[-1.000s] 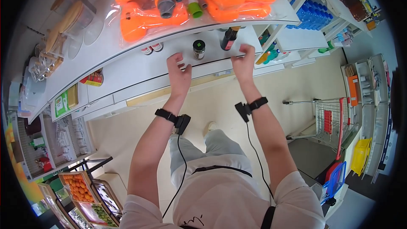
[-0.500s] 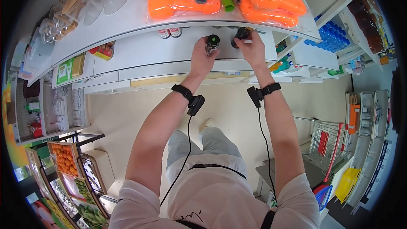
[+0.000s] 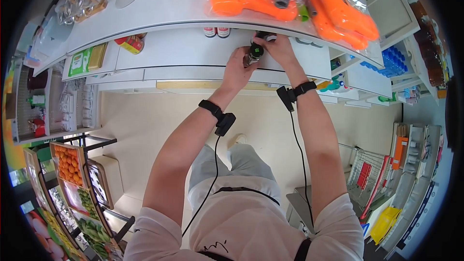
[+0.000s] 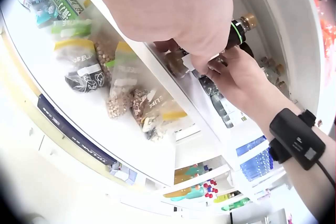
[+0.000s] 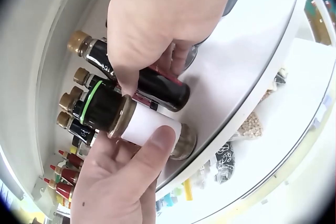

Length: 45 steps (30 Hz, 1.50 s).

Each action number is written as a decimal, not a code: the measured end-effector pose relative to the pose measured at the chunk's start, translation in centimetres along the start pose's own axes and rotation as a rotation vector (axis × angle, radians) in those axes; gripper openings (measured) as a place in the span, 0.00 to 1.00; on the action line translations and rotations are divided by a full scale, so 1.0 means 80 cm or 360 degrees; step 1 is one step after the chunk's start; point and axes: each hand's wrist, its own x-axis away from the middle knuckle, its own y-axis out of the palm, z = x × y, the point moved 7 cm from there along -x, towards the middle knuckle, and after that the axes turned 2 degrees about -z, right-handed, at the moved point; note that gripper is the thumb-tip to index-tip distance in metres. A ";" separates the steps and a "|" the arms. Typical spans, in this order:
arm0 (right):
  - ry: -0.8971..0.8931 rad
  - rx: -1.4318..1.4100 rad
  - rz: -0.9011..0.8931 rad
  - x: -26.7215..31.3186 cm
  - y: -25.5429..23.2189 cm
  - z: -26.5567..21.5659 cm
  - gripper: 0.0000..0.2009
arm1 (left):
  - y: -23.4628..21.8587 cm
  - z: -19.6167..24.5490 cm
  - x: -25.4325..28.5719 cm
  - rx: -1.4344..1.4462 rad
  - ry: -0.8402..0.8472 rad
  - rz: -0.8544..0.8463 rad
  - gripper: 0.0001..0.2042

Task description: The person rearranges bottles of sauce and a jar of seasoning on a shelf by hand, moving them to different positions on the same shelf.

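Two hands meet at one small jar (image 5: 144, 124), which we hold tilted just off the shelf edge (image 3: 193, 66), in front of the row of dark bottles (image 5: 89, 85). Our left hand (image 3: 235, 71) cups the jar from below, thumb (image 5: 152, 148) pressed across its white label. Our right hand (image 3: 278, 48) comes over from above, fingers (image 5: 126, 85) pinching at the dark cap with the green ring.

We judge the jar to be glass: stiff, smooth, light, but breakable if it slips. The label offers more friction than the bare glass, so the body is best held there, and the cap pinched round its rim.

Half a second ago our hands were apart, the left round the jar standing upright on the shelf, the right on a neighbouring dark bottle. Now the right has come across to the jar, and the jar is lifted and tipped. A second ago both hands hung open short of the shelf. Above our hands, orange toy guns (image 3: 333, 12) lie in plastic bags.
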 end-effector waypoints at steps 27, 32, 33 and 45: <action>0.0012 -0.0920 -0.0404 -0.039 0.056 0.011 0.13 | -0.003 0.006 0.000 0.0136 -0.0055 -0.0023 0.21; 0.0029 -0.0814 -0.0343 -0.032 0.049 -0.012 0.18 | -0.002 0.005 0.001 0.0169 -0.0033 -0.0020 0.21; 0.0023 -0.0756 -0.0309 -0.032 0.048 -0.012 0.20 | -0.002 0.006 0.001 0.0166 -0.0027 -0.0014 0.21; 0.0007 -0.0789 -0.0351 -0.042 0.063 0.000 0.18 | -0.001 0.008 0.002 0.0131 -0.0047 -0.0021 0.21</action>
